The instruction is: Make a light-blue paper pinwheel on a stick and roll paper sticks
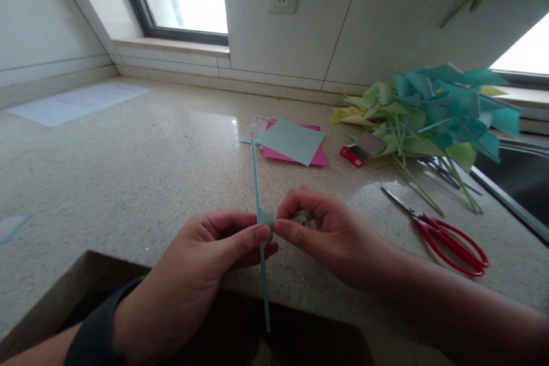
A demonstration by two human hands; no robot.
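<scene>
My left hand (227, 243) is closed round a light blue piece of paper (256, 180), which shows as a long, narrow strip standing upright over the counter's front edge. A small triangular flap juts from its right side between my hands. My right hand (319, 226) pinches the tip of that flap with thumb and forefinger. Something small and greenish shows inside the curled fingers of my right hand, too unclear to name. Red-handled scissors (450, 243) lie to the right of my right hand, blades partly closed.
Beyond my hands lies a stack of light blue and pink paper squares (291, 140), with a small red box (362, 148) beside it. Blue, green and yellow paper flowers (450, 103) fill the back right near the sink (514, 174). A printed sheet (79, 103) lies far left.
</scene>
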